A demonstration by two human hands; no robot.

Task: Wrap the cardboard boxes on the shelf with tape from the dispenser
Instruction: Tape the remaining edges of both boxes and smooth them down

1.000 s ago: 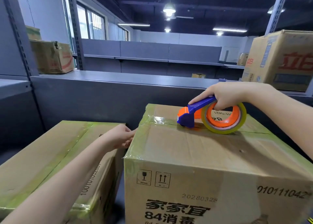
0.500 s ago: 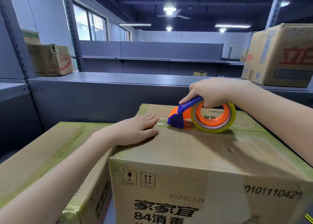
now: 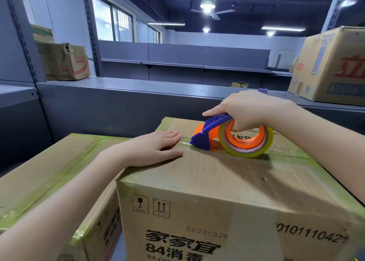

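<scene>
A large cardboard box [image 3: 227, 183] with black print stands right in front of me, its edges banded with greenish clear tape. My right hand [image 3: 248, 108] grips the blue and orange tape dispenser [image 3: 235, 138], which rests on the box top with its blue nose pointing left. A strip of clear tape runs from that nose under my left hand [image 3: 156, 148], which lies flat with straight fingers on the top's left part. A second, lower taped box [image 3: 49, 171] stands close against the first on the left.
A grey shelf ledge [image 3: 138, 86] runs behind the boxes. On it stand a worn box [image 3: 63, 61] at the far left and a big box with red print [image 3: 331, 67] at the far right. Grey shelf uprights rise at both sides.
My left hand came up from the box's left side and now lies flat on its top. The dispenser slid a little to the left along the top.
</scene>
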